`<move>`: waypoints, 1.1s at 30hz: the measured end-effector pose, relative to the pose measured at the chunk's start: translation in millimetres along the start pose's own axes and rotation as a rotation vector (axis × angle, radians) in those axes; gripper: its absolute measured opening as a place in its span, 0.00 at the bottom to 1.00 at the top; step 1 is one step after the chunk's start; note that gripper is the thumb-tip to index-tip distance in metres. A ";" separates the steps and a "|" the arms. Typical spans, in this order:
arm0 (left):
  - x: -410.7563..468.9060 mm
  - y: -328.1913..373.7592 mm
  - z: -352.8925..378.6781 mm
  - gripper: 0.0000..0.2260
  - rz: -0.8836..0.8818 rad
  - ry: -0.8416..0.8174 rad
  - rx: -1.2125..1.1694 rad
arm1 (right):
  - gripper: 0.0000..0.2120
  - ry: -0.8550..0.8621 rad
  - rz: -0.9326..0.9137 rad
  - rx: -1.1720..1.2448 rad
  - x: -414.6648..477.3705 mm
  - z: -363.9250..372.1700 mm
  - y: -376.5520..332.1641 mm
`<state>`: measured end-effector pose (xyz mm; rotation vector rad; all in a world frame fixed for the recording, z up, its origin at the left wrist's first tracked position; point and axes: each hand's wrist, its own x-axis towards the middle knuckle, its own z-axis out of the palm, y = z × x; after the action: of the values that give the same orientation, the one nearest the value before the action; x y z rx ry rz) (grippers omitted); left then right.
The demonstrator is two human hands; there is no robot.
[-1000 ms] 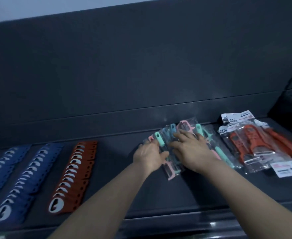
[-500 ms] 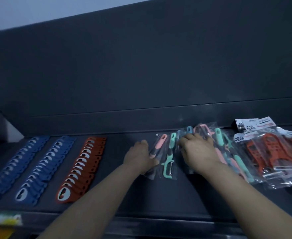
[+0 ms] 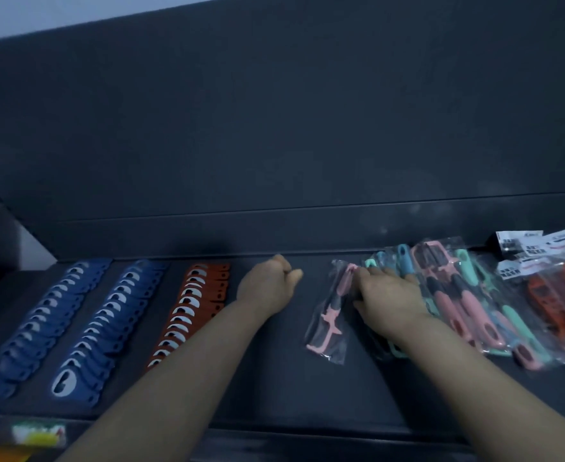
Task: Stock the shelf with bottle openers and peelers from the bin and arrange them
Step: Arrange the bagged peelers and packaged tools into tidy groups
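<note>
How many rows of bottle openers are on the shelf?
3. The outer blue row lies at the far left of the shelf, the inner blue row beside it, the red row right of both. More may lie past the left edge.

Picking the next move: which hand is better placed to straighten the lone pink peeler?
Right. The right hand touches that peeler; the left hand is curled, apart, nearer the red openers.

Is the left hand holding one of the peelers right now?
No, the left hand is curled with nothing in it, over the shelf and apart from the pink peeler beside it.
</note>
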<state>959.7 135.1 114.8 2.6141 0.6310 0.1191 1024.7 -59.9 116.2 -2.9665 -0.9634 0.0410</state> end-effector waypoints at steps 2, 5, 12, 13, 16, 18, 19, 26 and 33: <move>-12.0 10.3 -2.5 0.24 0.034 -0.155 -0.049 | 0.18 0.026 -0.069 0.082 4.9 4.9 -5.3; -30.1 19.6 -1.6 0.34 0.082 -0.392 0.092 | 0.21 -0.020 -0.167 0.107 15.9 11.1 -14.5; -20.6 -6.3 -6.2 0.27 0.176 -0.231 0.229 | 0.17 -0.012 -0.144 0.123 28.4 13.2 -28.5; -19.5 -11.8 -8.3 0.21 0.197 -0.203 0.225 | 0.18 -0.016 -0.153 0.127 28.4 14.0 -29.8; -15.2 -25.5 -14.1 0.13 0.216 -0.187 0.178 | 0.19 0.010 -0.166 0.076 28.1 15.5 -30.0; -10.4 -31.4 -18.1 0.12 0.170 -0.223 0.041 | 0.12 0.058 -0.143 0.074 29.2 16.1 -28.7; -7.7 -34.7 -18.9 0.13 0.145 -0.227 -0.023 | 0.10 0.061 -0.122 0.114 30.2 15.5 -29.1; -10.4 -45.2 -5.2 0.22 0.262 0.143 0.184 | 0.18 0.054 -0.045 0.272 36.6 22.2 -37.0; -13.6 -37.8 15.2 0.21 0.375 0.009 0.386 | 0.19 0.207 0.003 0.134 21.2 24.0 -28.8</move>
<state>934.7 153.0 84.8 3.0833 0.1678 0.1337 1024.2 -23.9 92.6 -2.7823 -0.8926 -0.1904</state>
